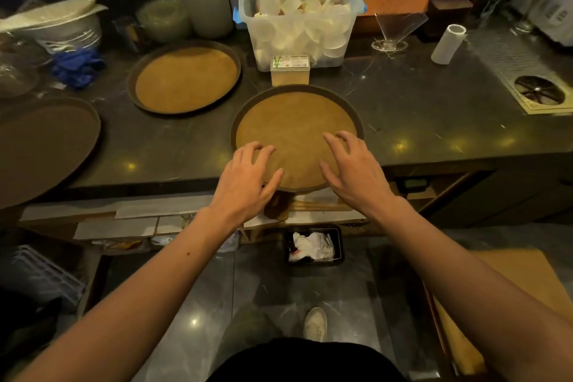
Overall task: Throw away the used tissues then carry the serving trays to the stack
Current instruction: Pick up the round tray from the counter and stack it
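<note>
No tissues are seen on the 3 trays, and crumpled white paper is seen in the bin on the floor, so the throwing away seems done. The carrying is left. The near tray is hung a little over the counter edge. The left hand and right hand are spread open over it, nothing pinched. A second tray is behind, and a dark tray is at the left. Bare counter is left at the right.
</note>
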